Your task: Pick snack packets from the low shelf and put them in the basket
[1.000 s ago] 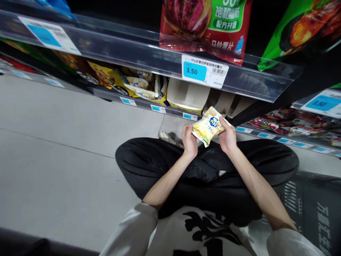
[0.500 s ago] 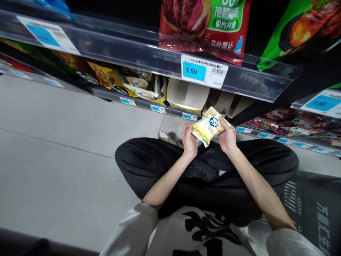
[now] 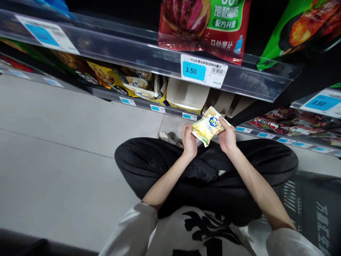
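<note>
Head view: I hold a small yellow-and-white packet (image 3: 209, 126) before me, in front of the low shelf (image 3: 142, 105).
My left hand (image 3: 189, 142) is closed on its left edge, my right hand (image 3: 228, 138) pinches its right end, thumb on top; its contents are hidden. Farther left, a yellow carton (image 3: 160, 102) contains pale packets (image 3: 144, 93); the neighbouring carton (image 3: 188, 91), to the right, shows pale inner walls.

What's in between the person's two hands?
The head view shows a pale yellow snack packet between the left hand and the right hand, held by both.
</note>
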Demonstrator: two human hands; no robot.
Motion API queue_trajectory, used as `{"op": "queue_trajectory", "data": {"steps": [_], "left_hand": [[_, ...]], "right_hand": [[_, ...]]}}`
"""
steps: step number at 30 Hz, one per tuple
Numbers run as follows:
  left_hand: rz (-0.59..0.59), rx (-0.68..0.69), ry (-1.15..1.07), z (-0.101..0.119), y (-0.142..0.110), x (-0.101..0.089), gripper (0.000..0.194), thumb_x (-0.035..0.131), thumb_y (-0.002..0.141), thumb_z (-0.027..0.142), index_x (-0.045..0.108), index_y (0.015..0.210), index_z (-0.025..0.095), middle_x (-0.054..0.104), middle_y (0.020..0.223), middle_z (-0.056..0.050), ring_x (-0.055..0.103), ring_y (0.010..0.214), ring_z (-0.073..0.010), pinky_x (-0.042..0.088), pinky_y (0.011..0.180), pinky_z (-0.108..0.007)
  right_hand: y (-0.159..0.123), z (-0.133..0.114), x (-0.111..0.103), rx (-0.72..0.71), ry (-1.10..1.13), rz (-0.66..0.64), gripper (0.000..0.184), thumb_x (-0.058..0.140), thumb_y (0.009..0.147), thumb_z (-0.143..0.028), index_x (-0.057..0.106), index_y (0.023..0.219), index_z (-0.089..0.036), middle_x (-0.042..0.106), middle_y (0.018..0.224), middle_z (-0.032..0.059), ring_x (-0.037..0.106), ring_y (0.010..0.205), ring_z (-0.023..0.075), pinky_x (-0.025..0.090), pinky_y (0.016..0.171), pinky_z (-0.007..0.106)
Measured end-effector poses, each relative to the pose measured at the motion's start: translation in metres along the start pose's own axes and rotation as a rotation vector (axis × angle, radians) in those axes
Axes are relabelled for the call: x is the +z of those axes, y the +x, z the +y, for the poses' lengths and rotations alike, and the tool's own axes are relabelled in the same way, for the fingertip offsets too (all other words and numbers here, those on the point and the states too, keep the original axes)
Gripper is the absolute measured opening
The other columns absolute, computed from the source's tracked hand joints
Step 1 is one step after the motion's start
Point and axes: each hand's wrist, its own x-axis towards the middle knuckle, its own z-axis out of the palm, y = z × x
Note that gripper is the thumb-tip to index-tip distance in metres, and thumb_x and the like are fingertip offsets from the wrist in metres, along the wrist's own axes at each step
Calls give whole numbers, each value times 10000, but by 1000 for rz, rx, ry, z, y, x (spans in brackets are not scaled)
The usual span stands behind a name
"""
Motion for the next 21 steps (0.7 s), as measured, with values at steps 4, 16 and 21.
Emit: {"op": "queue_trajectory", "data": {"steps": [4, 16, 21], "left_hand": [[-5, 2, -5, -1, 1, -1, 493, 873, 777, 519, 491, 788, 208, 539, 759, 42, 600, 750, -131, 508, 738, -236], [-9, 2, 10, -2, 1, -2, 500, 875, 771, 531, 496, 805, 207, 539, 771, 41, 597, 742, -129, 504, 729, -237], [-13, 8, 15, -3, 1, -3, 503, 876, 768, 540, 506, 813, 203, 544, 779, 40, 596, 738, -126, 507, 731, -238]], "right_hand": [[0, 0, 0, 0, 7, 0, 291, 907, 658, -402, 713, 773, -218, 805, 902, 20, 760, 932, 242, 617, 852, 378], [0, 1, 1, -11, 3, 7, 293, 904, 674, -421, 746, 818, -221, 816, 915, 12, 759, 915, 245, 612, 878, 401], [1, 1, 0, -5, 15, 7, 280, 901, 678, -397, 764, 838, -213, 815, 908, 8, 759, 867, 223, 619, 838, 368]]}}
